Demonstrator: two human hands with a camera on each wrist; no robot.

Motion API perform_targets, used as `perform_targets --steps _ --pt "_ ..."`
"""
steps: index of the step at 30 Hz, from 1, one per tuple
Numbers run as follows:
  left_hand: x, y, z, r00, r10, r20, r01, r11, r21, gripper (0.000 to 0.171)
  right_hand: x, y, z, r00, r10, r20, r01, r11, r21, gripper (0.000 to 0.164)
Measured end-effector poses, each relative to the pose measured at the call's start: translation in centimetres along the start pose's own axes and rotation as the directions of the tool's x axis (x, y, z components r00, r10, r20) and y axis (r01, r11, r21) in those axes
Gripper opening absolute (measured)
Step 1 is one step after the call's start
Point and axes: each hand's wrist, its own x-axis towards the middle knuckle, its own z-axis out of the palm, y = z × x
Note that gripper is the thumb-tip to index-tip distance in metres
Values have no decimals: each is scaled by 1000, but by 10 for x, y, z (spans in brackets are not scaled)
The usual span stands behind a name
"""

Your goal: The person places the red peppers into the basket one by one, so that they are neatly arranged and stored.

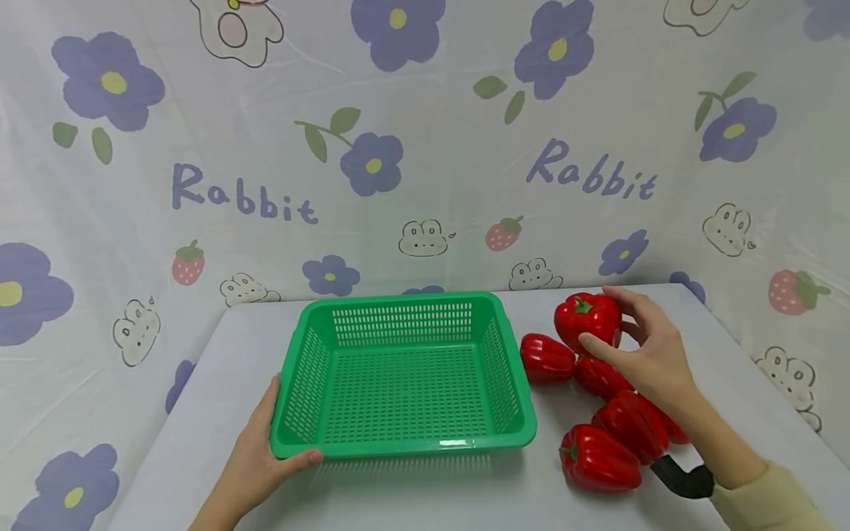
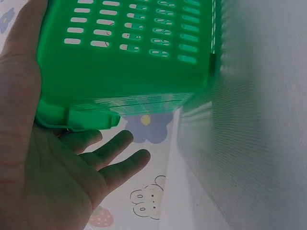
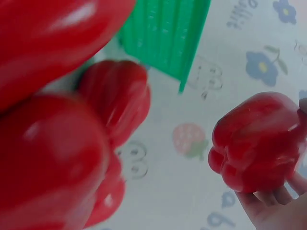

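A red bell pepper point(image 1: 584, 317) with a green stem is held in my right hand point(image 1: 647, 354), thumb on the near side and fingers on the far side. In the right wrist view, the same bell pepper point(image 3: 261, 141) shows its lobed bottom, raised above the tabletop. A green plastic basket point(image 1: 405, 445) with slotted walls stands left of it, its inside bare. My left hand point(image 1: 255, 453) grips the basket's near left corner, thumb at the front rim and fingers along the left side. From the left wrist, those fingers point(image 2: 122, 167) reach past the rim beside the basket wall point(image 2: 120, 72).
Several more red bell peppers lie right of the basket, one point(image 1: 547, 359) close against its side and another point(image 1: 600, 457) nearest the front. A black curved object point(image 1: 684, 479) lies by my right forearm. A patterned cloth point(image 1: 425, 184) hangs behind the white table point(image 1: 219, 369).
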Motion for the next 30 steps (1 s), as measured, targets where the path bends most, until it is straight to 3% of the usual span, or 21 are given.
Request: perform_targets --steps 11,20,26,30 --pt "-1 0 0 1000 7 -6 -6 1000 12 126 14 -28 40 988 -52 146 32 990 134 72" --pt "1 2 0 1000 5 0 -5 1000 15 126 15 -47 81 959 -92 267 4 950 312 65" --pt "1 3 0 1000 8 -4 -8 1000 24 126 17 -64 104 950 -97 298 20 968 252 62" --pt "0 3 -1 1000 -1 0 1 1000 27 126 21 -77 118 948 -57 313 -20 971 239 60"
